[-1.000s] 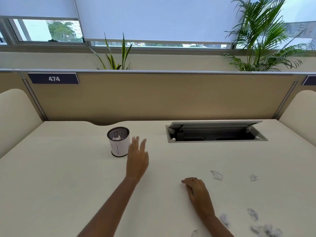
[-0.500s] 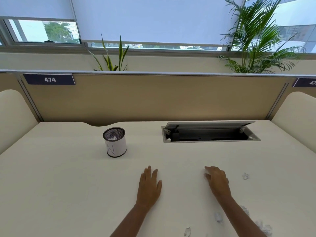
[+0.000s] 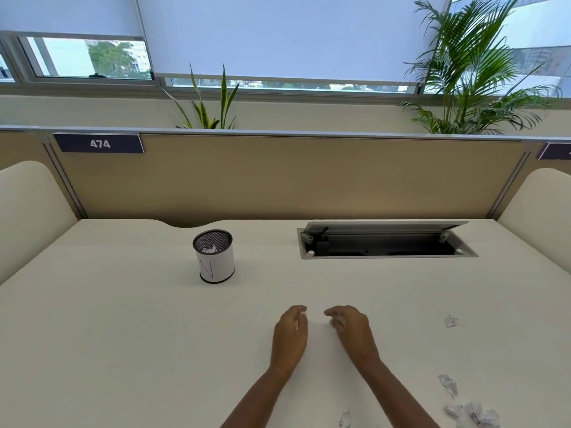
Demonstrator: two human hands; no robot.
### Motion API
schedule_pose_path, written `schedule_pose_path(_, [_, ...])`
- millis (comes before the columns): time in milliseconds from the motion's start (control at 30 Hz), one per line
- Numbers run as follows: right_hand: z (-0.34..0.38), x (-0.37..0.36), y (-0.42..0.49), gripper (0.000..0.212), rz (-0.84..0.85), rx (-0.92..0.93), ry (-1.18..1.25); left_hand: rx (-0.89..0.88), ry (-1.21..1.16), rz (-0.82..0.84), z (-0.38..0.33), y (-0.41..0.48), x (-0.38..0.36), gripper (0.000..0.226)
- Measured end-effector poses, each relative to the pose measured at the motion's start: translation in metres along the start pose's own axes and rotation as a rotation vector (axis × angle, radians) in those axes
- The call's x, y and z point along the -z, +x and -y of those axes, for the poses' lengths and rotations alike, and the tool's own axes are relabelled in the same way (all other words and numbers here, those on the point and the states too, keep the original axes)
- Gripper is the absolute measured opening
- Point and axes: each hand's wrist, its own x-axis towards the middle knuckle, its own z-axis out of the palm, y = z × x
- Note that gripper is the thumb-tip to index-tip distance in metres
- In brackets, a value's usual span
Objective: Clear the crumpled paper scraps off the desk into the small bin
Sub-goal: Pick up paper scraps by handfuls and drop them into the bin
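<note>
1. The left hand [image 3: 289,336] lies low over the desk [image 3: 123,335] just below the frame's centre, fingers curled inward; something small and white shows at its fingertips, but whether it grips it cannot be told.
2. The right hand [image 3: 350,330] sits just beside it to the right, a narrow gap between the two, its fingers bent round a small white scrap [image 3: 336,320]; how firm the hold is cannot be told.
3. Loose crumpled scraps lie to the right: one [image 3: 450,320] at mid-height, well apart from the hands, another [image 3: 448,385] lower, a blurred heap [image 3: 472,415] in the lower right corner, and one [image 3: 344,420] at the bottom edge between the forearms.
4. The small bin [image 3: 213,256], a mesh cup wrapped in white paper marked "N", stands upright left of centre, well apart from both hands, with white paper inside.
5. An open cable hatch [image 3: 386,240] is set in the desk at the right, level with the bin.
6. A partition [image 3: 293,177] labelled 474 [image 3: 99,143] spans the frame above, with plants behind.
</note>
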Motion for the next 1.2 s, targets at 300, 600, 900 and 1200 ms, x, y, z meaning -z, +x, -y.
schedule_pose_path(300, [0.061,-0.022,-0.012,0.032,0.107,0.203,0.080,0.719,-1.105,0.175,-0.020,0.008,0.013,0.050])
schedule_pose_path(600, [0.035,-0.019,-0.009,0.029,-0.054,0.242,0.074,0.651,-1.353,0.043,-0.037,0.048,0.066,0.030])
schedule_pose_path(900, [-0.027,-0.041,-0.022,0.066,-0.025,0.203,-0.251,0.439,-1.313,-0.268,-0.069,0.115,0.152,0.029])
schedule_pose_path(1200, [-0.029,-0.043,-0.023,0.058,-0.037,0.220,-0.271,0.477,-1.050,-0.361,-0.079,0.128,0.163,0.021])
